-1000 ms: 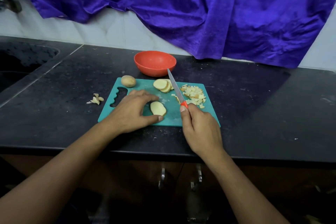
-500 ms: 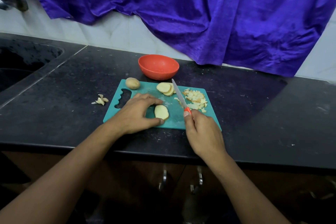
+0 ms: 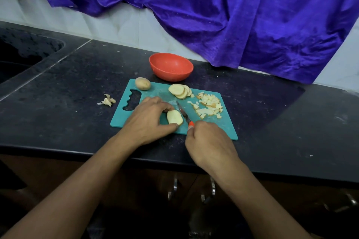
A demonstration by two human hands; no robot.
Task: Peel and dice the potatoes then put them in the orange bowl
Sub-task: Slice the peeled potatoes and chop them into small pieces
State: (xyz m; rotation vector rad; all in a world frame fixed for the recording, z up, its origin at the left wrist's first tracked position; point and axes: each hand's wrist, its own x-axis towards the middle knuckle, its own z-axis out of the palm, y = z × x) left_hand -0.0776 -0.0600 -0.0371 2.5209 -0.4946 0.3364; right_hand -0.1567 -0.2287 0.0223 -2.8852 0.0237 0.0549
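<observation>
On the teal cutting board (image 3: 225,130) my left hand (image 3: 147,118) holds a potato slice (image 3: 174,117) between thumb and fingers. My right hand (image 3: 209,143) grips the orange-handled knife (image 3: 183,113), whose blade lies low beside the slice's right edge. A stack of potato slices (image 3: 179,91) sits at the board's far middle, and a pile of diced potato (image 3: 208,107) lies at its right. A whole unpeeled potato (image 3: 142,83) rests at the far left corner. The orange bowl (image 3: 171,67) stands just behind the board and looks empty.
A small heap of peels (image 3: 107,100) lies on the black counter (image 3: 58,103) left of the board. A sink (image 3: 21,54) is sunk in at the far left. Purple cloth (image 3: 213,6) hangs over the back wall. The counter's front edge runs under my wrists.
The knife has come down from a raised tilt and moved left, so the blade now lies next to the slice. My left hand has kept its hold on the slice.
</observation>
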